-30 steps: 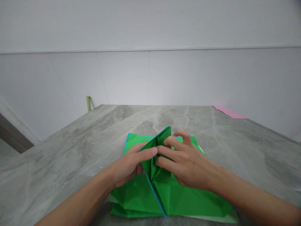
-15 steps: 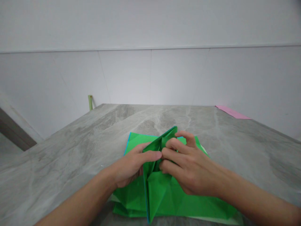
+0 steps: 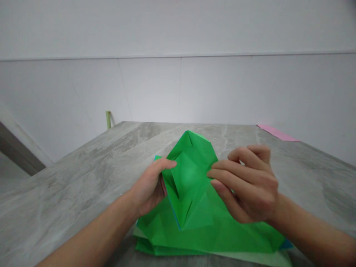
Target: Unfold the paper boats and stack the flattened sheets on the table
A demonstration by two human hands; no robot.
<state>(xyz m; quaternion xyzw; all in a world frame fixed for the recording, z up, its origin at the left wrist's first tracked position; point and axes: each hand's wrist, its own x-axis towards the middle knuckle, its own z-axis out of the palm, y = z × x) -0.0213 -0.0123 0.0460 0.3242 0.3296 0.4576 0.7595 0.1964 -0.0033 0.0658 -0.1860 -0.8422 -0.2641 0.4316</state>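
Observation:
A folded green paper (image 3: 191, 174) with blue edges is raised in front of me, its upper part spread into a hollow diamond shape with creases and small slits inside. My left hand (image 3: 152, 183) grips its left edge, thumb over the front and fingers behind. At the right edge, my right hand (image 3: 247, 181) pinches the paper between thumb and fingers, the other fingers curled. Below, more green paper (image 3: 233, 233) spreads out in folded layers, with a blue patch at its right corner and a pale layer (image 3: 258, 257) under it.
The grey marbled table (image 3: 91, 163) runs back to a white wall (image 3: 155, 89). A pink paper strip (image 3: 278, 133) lies at the far right edge. A light green post (image 3: 108, 119) stands beyond the table's left edge.
The fold has been spread from a narrow pocket into a wide diamond, and its top has risen. My right hand has moved right, out of the pocket to the paper's right edge.

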